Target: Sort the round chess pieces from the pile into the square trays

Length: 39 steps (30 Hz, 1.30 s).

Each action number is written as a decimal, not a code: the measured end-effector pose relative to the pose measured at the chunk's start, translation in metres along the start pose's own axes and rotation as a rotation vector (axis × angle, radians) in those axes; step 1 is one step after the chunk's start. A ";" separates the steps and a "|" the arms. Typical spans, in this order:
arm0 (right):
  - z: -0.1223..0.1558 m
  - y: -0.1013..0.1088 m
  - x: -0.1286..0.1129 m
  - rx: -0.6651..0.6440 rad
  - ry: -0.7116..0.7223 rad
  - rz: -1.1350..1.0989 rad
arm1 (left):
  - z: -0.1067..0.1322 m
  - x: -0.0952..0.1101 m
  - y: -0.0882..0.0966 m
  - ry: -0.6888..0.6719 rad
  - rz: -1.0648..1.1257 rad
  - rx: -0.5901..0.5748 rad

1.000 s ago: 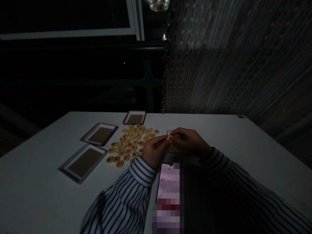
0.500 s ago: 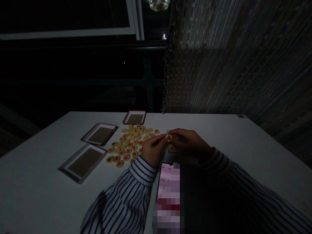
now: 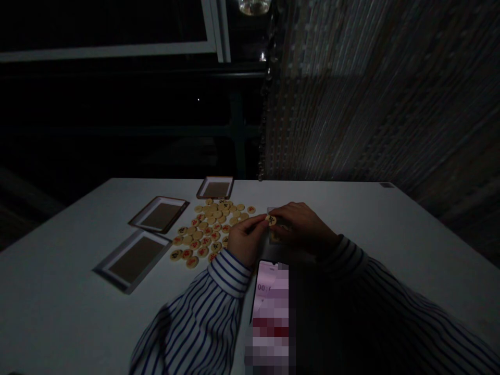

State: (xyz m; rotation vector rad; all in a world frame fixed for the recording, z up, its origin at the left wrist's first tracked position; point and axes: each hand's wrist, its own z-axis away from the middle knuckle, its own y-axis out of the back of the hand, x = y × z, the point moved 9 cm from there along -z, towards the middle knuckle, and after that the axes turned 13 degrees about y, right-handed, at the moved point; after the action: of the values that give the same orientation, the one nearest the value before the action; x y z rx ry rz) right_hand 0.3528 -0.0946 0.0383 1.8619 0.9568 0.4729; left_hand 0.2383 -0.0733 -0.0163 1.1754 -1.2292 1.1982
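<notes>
A round Chinese chess piece (image 3: 271, 221) with a black character is pinched between both hands, its face turned toward me. My left hand (image 3: 246, 240) has thumb and forefinger closed on its left edge. From the other side my right hand (image 3: 303, 225) grips it, fingers over the top and right. Beneath the right hand lies a small open box (image 3: 272, 240), mostly covered, with at least one piece inside. To the left spreads a loose heap of Chinese chess pieces (image 3: 211, 227), some with red or black characters up, others blank side up.
Three shallow open box parts stand left of the heap: a near one (image 3: 135, 260), a middle one (image 3: 159, 214) and a far one (image 3: 215, 187). A lit phone (image 3: 269, 302) lies between my forearms on the white table (image 3: 78, 312). Behind hangs a string curtain (image 3: 351, 104).
The piece in my fingers has tilted slightly and shows more of its face. My right hand's knuckles have risen a little. The heap and box parts have stayed put.
</notes>
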 end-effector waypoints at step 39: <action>0.023 0.022 0.053 -0.158 -0.203 0.208 | 0.007 -0.014 -0.039 -0.325 -1.100 -0.179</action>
State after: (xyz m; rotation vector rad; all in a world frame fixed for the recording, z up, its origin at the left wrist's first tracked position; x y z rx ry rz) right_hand 0.4097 -0.0711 0.0426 1.8327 0.5774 0.4591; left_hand 0.2771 -0.0821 -0.0299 1.6067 -0.6663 0.0787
